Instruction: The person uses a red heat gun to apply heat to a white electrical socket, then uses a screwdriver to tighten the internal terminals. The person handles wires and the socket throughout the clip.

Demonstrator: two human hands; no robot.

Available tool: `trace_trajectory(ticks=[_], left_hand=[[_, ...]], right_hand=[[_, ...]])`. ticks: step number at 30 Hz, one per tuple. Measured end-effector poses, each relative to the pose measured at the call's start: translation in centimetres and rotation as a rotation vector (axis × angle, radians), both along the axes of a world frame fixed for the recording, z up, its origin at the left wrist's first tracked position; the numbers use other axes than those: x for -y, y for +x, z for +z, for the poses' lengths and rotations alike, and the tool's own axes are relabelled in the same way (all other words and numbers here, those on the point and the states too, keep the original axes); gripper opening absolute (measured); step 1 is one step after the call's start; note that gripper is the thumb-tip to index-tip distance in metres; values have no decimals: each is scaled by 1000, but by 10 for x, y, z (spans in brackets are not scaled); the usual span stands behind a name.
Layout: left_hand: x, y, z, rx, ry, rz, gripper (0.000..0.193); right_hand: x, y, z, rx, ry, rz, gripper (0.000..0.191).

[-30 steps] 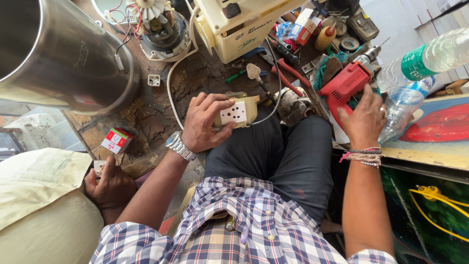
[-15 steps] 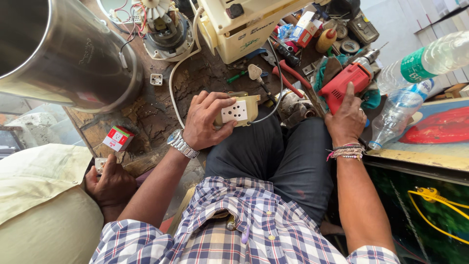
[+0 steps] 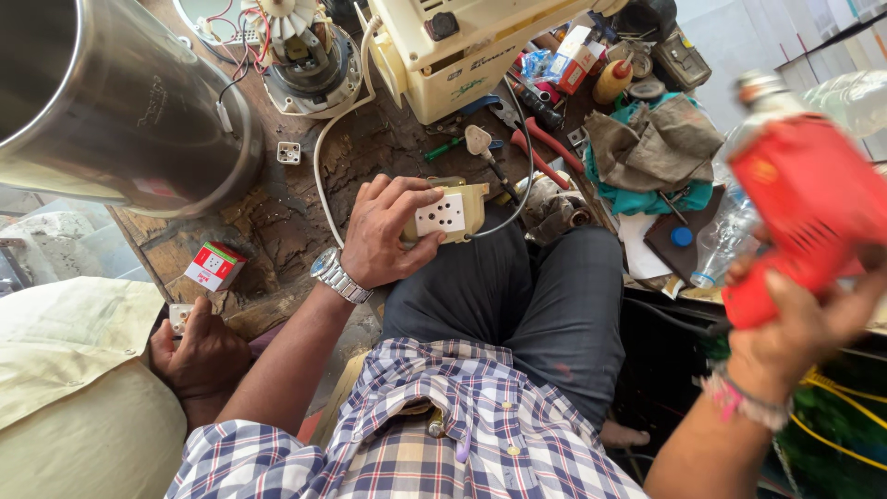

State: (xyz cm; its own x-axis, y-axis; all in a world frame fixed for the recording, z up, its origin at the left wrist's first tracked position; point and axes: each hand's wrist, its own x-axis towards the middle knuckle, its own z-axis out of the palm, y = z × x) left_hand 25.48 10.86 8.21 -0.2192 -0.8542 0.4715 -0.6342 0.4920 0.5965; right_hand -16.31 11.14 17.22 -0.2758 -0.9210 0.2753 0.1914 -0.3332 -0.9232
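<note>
Right hand (image 3: 804, 323), lower right of the frame: closed around a red power tool (image 3: 804, 203), now lifted off the table and raised toward the camera, blurred by motion. A moment ago the tool lay among the clutter at upper right. Left hand (image 3: 383, 231), centre: fingers wrapped around a cream socket box (image 3: 448, 212), socket face up, over the knee, unchanged. Another person's hand (image 3: 199, 351) holds a small white part at lower left. Beyond: steel drum (image 3: 120, 102), upper left; motor (image 3: 300, 51), top.
</note>
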Motion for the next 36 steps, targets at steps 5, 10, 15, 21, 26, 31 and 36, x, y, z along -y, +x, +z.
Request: trace_trajectory(ticks=[5, 10, 15, 21, 26, 31, 36], left_hand=[[3, -2, 1, 4, -2, -8, 51], [4, 1, 3, -6, -18, -22, 49], [2, 2, 3, 2, -5, -3, 48], [2, 0, 3, 2, -2, 0, 48], [2, 0, 1, 3, -4, 1, 48], [0, 2, -2, 6, 3, 3, 49], [1, -1, -5, 25, -3, 2, 49]], right_hand=[[-44, 10, 40, -328, 100, 29, 52], [-59, 15, 64, -535, 229, 126, 50], [-62, 24, 86, -670, 420, 240, 69], [-52, 36, 94, -698, 489, 437, 87], [-44, 48, 92, -749, 580, 479, 90], [-40, 57, 93, -775, 600, 504, 89], [-34, 71, 103, -843, 613, 526, 87]])
